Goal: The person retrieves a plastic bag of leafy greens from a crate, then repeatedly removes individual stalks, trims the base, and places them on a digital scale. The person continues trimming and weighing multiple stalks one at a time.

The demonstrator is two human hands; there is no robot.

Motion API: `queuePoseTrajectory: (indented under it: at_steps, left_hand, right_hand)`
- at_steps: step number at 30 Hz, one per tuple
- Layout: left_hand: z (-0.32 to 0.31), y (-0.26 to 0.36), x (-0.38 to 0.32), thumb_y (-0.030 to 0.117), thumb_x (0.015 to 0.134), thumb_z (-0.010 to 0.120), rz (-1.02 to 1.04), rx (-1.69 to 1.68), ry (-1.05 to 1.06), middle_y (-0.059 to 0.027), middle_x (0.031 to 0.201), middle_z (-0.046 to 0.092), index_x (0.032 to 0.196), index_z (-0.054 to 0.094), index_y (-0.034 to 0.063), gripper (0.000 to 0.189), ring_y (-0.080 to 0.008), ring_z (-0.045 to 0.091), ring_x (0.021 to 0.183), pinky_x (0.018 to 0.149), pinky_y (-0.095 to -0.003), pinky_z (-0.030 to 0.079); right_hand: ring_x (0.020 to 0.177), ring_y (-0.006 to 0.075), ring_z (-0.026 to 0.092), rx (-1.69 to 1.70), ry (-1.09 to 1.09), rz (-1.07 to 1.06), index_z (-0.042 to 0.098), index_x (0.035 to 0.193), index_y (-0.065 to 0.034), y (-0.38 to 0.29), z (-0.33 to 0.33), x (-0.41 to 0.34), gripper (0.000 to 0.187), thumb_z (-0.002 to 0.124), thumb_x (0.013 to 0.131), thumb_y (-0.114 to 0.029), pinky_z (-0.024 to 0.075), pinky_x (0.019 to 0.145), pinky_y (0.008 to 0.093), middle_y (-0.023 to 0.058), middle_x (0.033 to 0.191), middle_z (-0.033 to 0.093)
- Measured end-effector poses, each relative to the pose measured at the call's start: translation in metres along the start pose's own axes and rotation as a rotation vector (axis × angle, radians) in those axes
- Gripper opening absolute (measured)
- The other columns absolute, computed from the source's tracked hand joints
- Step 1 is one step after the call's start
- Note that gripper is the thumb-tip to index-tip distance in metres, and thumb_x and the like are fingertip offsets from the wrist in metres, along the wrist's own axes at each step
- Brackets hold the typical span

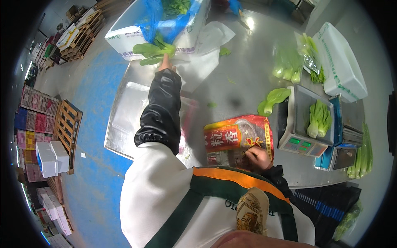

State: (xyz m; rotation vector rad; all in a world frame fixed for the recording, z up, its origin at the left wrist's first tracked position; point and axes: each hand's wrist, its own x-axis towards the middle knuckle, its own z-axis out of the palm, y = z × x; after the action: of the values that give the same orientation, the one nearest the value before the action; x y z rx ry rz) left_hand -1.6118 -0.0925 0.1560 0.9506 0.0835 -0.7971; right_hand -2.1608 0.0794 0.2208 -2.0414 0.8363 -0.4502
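My left hand (167, 63) reaches out over the far left of the metal table, holding a green bok choy (153, 51) by its base. Just beyond it stands a white foam box (127, 38) lined with a blue plastic bag, with leafy greens inside. Close to my body, my right hand (259, 158) has its fingers curled over a red and brown printed rice sack (229, 135); whether it pinches anything is unclear. To the right, a bunch of bok choy (319, 119) lies on the tray of a digital scale (305, 144). Another bok choy (273, 100) leans against the scale's left side.
Clear plastic bags (130, 105) lie under my left forearm. Bagged greens (287, 63) and a white foam box (339, 62) are at the far right. Long green stalks (361, 155) lie at the right edge. Across the table, a person's blue-gloved hand (235, 6) shows.
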Motion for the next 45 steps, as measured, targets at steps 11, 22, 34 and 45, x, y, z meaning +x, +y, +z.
queuePoseTrajectory:
  at_steps: [11, 22, 34, 45]
  left_hand:
    - [0.031, -0.006, -0.110, 0.024, 0.090, 0.062, -0.200, -0.207, -0.531, -0.0111, 0.116, 0.061, 0.123, 0.051, 0.0042, 0.040, -0.0258, 0.060, 0.106, 0.092, -0.0409, 0.049]
    - [0.016, -0.075, -0.381, 0.008, 0.089, 0.064, -0.353, 0.523, -1.014, -0.0099, 0.107, 0.064, 0.119, 0.055, -0.0036, 0.033, -0.0166, 0.061, 0.095, 0.082, -0.0310, 0.050]
    - [0.003, -0.100, -0.396, 0.020, 0.098, 0.051, -0.337, 0.464, -0.877, -0.0084, 0.113, 0.056, 0.116, 0.047, 0.0055, 0.024, -0.0213, 0.056, 0.101, 0.074, -0.0449, 0.054]
    - [0.042, -0.098, -0.409, 0.002, 0.092, 0.056, -0.013, 0.505, -1.060, -0.0079, 0.107, 0.060, 0.112, 0.051, 0.0021, 0.020, -0.0169, 0.057, 0.100, 0.089, -0.0298, 0.046]
  right_hand:
    - [0.077, 0.0320, 0.062, -0.042, 0.026, 0.172, 0.063, 0.095, -0.0008, -0.035, -0.017, 0.018, 0.017, 0.063, 0.086, -0.015, 0.0484, 0.069, 0.0374, 0.0147, 0.083, 0.064]
    - [0.094, 0.0124, 0.060, 1.002, 0.319, 0.224, 0.048, 0.123, 0.0001, -0.061, -0.001, 0.044, 0.044, 0.068, 0.084, -0.004, 0.0501, 0.082, 0.0269, 0.0050, 0.109, 0.060]
    - [0.104, 0.0182, 0.060, 1.262, 0.443, 0.167, 0.045, 0.125, -0.0003, -0.056, 0.004, 0.021, 0.040, 0.061, 0.088, -0.003, 0.0499, 0.089, 0.0336, 0.0092, 0.114, 0.060]
    - [0.107, 0.0206, 0.058, 1.387, 0.556, 0.064, 0.048, 0.124, -0.0018, -0.062, -0.030, 0.032, 0.032, 0.055, 0.095, -0.015, 0.0496, 0.088, 0.0377, 0.0105, 0.116, 0.059]
